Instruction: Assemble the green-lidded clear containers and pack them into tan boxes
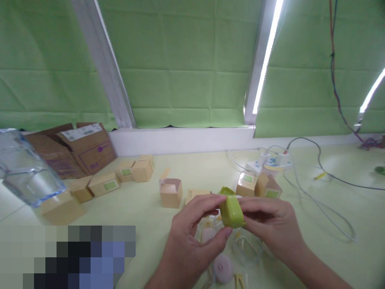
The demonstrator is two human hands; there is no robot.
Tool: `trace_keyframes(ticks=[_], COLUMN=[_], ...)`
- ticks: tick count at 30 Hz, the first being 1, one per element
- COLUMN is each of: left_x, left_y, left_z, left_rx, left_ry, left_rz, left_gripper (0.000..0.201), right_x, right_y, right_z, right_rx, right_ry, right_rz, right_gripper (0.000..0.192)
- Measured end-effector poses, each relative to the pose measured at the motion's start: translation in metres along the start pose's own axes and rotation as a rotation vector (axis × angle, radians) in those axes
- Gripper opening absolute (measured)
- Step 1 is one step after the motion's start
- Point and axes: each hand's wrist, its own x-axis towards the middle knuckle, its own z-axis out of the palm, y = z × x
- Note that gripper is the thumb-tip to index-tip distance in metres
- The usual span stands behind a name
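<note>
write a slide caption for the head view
Both hands, left hand and right hand, hold a small lime-green plastic case above a pale table strewn with small cardboard boxes.

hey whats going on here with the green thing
A person holds a small green case over the table with both hands: left hand pinching its near side, right hand gripping the other. Clear plastic bits lie under the hands. Small cardboard boxes stand around, one with its flap open.
</note>
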Motion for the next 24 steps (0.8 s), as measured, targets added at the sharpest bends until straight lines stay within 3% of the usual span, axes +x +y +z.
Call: trace_keyframes(ticks=[9,15,24], left_x=[0.0,0.001,0.001], left_y=[0.0,0.002,0.0], left_z=[-0.002,-0.001,-0.001], left_rx=[0.017,0.02,0.013], left_ry=[-0.01,-0.025,-0.049], left_rz=[0.05,0.078,0.084], left_gripper=[0.051,0.054,0.054], right_x=[0.001,0.002,0.002], right_y=[-0.005,-0.007,-0.005], right_z=[0.0,-0.005,-0.01], right_rx=[-0.134,-0.176,-0.21], right_ry=[-0.004,-0.124,-0.163], right_rz=[-0.202,-0.319,-0.382], right_gripper=[0.034,0.026,0.027])
